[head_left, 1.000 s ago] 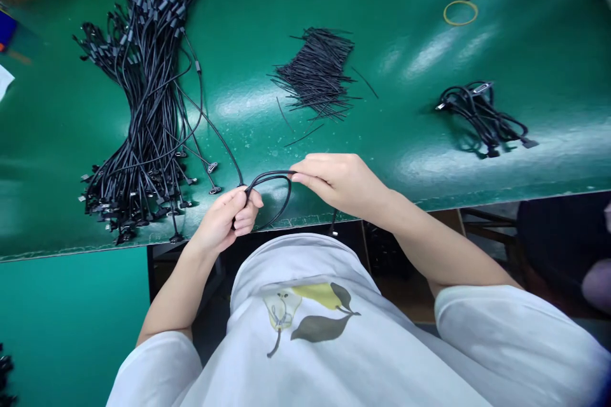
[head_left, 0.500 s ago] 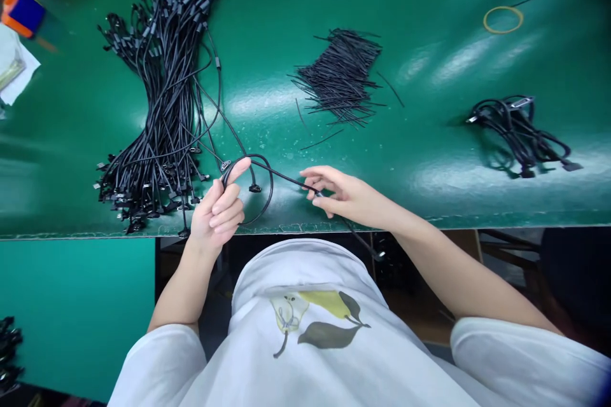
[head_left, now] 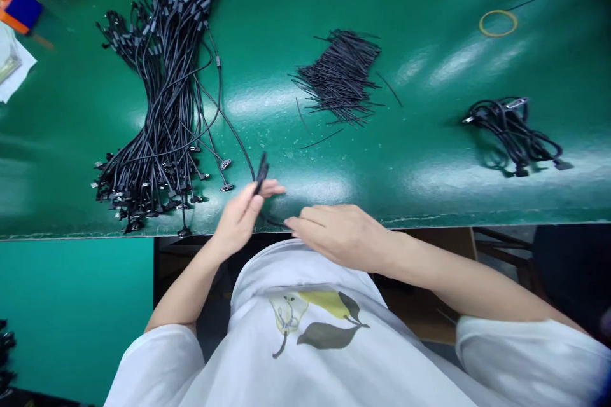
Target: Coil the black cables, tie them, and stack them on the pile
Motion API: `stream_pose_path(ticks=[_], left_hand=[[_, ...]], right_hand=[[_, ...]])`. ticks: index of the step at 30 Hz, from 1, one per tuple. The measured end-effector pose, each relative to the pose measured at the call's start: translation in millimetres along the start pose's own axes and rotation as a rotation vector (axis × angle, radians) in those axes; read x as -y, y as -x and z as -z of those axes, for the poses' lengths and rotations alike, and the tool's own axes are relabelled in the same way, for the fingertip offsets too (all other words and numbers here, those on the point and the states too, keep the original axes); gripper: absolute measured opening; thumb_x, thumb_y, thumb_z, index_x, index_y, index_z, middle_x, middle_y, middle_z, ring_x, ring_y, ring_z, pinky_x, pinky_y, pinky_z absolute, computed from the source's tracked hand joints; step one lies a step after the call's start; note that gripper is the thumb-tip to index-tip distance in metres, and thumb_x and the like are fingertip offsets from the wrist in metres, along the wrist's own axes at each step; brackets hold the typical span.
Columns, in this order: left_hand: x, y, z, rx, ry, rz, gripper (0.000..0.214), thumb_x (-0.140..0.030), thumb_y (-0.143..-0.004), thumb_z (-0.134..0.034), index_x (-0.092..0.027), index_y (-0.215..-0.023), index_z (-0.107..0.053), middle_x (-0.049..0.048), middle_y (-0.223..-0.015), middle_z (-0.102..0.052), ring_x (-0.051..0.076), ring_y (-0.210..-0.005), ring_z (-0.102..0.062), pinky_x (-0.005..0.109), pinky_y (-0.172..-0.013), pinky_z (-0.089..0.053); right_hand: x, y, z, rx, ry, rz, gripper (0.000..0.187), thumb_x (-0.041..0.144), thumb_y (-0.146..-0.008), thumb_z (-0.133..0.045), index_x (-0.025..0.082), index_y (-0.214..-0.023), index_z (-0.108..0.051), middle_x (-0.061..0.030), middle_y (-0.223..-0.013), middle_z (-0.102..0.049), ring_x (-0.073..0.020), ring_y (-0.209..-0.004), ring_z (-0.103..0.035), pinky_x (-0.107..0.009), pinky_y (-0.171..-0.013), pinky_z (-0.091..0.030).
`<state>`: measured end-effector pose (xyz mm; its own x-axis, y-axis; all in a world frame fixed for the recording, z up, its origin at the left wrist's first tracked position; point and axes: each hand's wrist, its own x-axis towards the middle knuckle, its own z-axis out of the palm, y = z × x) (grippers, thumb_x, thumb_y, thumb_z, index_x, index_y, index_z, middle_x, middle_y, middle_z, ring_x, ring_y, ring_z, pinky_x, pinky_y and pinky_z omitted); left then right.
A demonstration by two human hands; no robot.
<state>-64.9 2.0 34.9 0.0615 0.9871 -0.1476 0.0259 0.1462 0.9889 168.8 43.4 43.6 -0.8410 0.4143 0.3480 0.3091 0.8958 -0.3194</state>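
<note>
My left hand (head_left: 240, 216) is at the table's front edge, its thumb and fingers closed on a black cable (head_left: 262, 172). The bunched, blurred part of this cable stands up above the thumb. To the right, my right hand (head_left: 341, 235) has its back to me and its fingertips pinch a stretch of the same cable, which runs between both hands. Beyond my left hand lies a large pile of black cables (head_left: 167, 89) with connectors at both ends. A heap of short black ties (head_left: 341, 76) lies past my right hand.
At the right rests a bundle of coiled black cables (head_left: 518, 133). Farther back is a yellow ring (head_left: 498, 23). An orange and blue object (head_left: 21, 7) and white paper (head_left: 16, 67) are at the far left of the green table (head_left: 420, 159).
The loose loop round my left hand has been drawn in to a small bunch. My left hand has turned and moved right; my right hand has come lower, toward the table edge.
</note>
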Motion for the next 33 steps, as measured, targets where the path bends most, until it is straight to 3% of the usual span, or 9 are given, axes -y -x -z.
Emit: stream_pose_path(ticks=[4,7,12,15,18,21,25,28,33], left_hand=[[-1,7,-9.6,0.213,0.036,0.058,0.032,-0.046,-0.094,-0.053,-0.017,-0.103,-0.064,0.0015,-0.069,-0.063,0.015,-0.065,-0.058,0.031,-0.072,-0.049],[-8,7,-9.7,0.178,0.325,0.068,0.031,-0.046,-0.093,-0.056,-0.016,-0.093,-0.061,-0.008,-0.052,-0.038,0.007,-0.044,-0.034,0.025,-0.055,-0.041],[-3,-1,-27.1,0.03,0.507,0.153,0.036,-0.051,-0.088,-0.061,-0.017,-0.077,-0.053,-0.0074,-0.056,-0.039,0.007,-0.046,-0.038,0.026,-0.058,-0.044],[16,-2,-36.5,-0.068,0.434,0.181,0.043,-0.058,-0.089,-0.055,-0.019,-0.072,-0.046,-0.0035,-0.064,-0.047,0.012,-0.059,-0.051,0.031,-0.07,-0.047],[35,-2,-34.7,-0.089,0.245,0.122,0.046,-0.065,-0.088,-0.048,-0.021,-0.076,-0.045,-0.0024,-0.069,-0.045,0.014,-0.065,-0.049,0.034,-0.075,-0.046],[42,-4,-29.0,-0.04,-0.039,0.085,0.039,-0.053,-0.08,-0.069,-0.021,-0.094,-0.051,-0.0011,-0.079,-0.048,0.016,-0.074,-0.05,0.033,-0.077,-0.045],[38,-6,-29.9,0.052,-0.223,0.094,0.06,-0.028,-0.068,-0.082,-0.02,-0.117,-0.05,-0.0001,-0.084,-0.051,0.021,-0.084,-0.055,0.033,-0.079,-0.045],[35,-4,-34.9,0.031,-0.27,0.129,0.045,-0.021,-0.074,-0.072,-0.017,-0.115,-0.053,0.0023,-0.085,-0.057,0.024,-0.091,-0.058,0.035,-0.081,-0.046],[33,-5,-39.1,0.101,-0.209,0.236,0.022,-0.023,-0.076,-0.068,-0.014,-0.095,-0.062,0.0066,-0.089,-0.064,0.026,-0.093,-0.061,0.036,-0.081,-0.048]], right_hand=[[-5,-29,9,-0.069,-0.222,-0.093,0.024,0.023,-0.099,-0.042,0.016,-0.098,-0.065,-0.0031,-0.079,-0.062,-0.012,-0.07,-0.055,-0.024,-0.061,-0.037],[-20,-40,-3,-0.243,-0.617,-0.31,0.025,0.042,-0.092,-0.058,0.018,-0.102,-0.061,-0.0043,-0.093,-0.062,-0.0143,-0.085,-0.057,-0.027,-0.076,-0.044],[-15,-51,-43,-0.367,-1.35,-0.69,0.036,0.056,-0.091,-0.053,0.02,-0.089,-0.05,0.005,-0.067,-0.048,-0.0088,-0.06,-0.048,-0.024,-0.062,-0.044],[-5,-61,-55,-0.506,-1.626,-0.83,0.04,0.058,-0.088,-0.056,0.021,-0.08,-0.044,0.0097,-0.059,-0.026,-0.0042,-0.046,-0.022,-0.018,-0.044,-0.024],[0,-68,-58,-0.545,-1.791,-0.861,0.043,0.058,-0.082,-0.064,0.021,-0.079,-0.043,0.0091,-0.063,-0.025,-0.0038,-0.048,-0.021,-0.017,-0.043,-0.024],[4,-66,-61,-0.498,-1.773,-0.892,0.041,0.06,-0.085,-0.059,0.022,-0.083,-0.043,0.0056,-0.07,-0.038,-0.006,-0.054,-0.037,-0.02,-0.049,-0.038],[14,-57,-63,-0.459,-1.334,-0.853,0.041,0.059,-0.093,-0.044,0.022,-0.108,-0.052,-0.0071,-0.112,-0.056,-0.0116,-0.077,-0.056,-0.024,-0.059,-0.048],[16,-54,-62,-0.425,-1.204,-0.708,0.04,0.055,-0.097,-0.038,0.02,-0.114,-0.049,-0.0104,-0.12,-0.057,-0.0137,-0.091,-0.059,-0.027,-0.074,-0.051],[5,-62,-61,-0.469,-1.117,-0.521,0.045,0.053,-0.095,-0.046,0.023,-0.128,-0.035,-0.0095,-0.122,-0.053,-0.0088,-0.068,-0.057,-0.028,-0.068,-0.052]])
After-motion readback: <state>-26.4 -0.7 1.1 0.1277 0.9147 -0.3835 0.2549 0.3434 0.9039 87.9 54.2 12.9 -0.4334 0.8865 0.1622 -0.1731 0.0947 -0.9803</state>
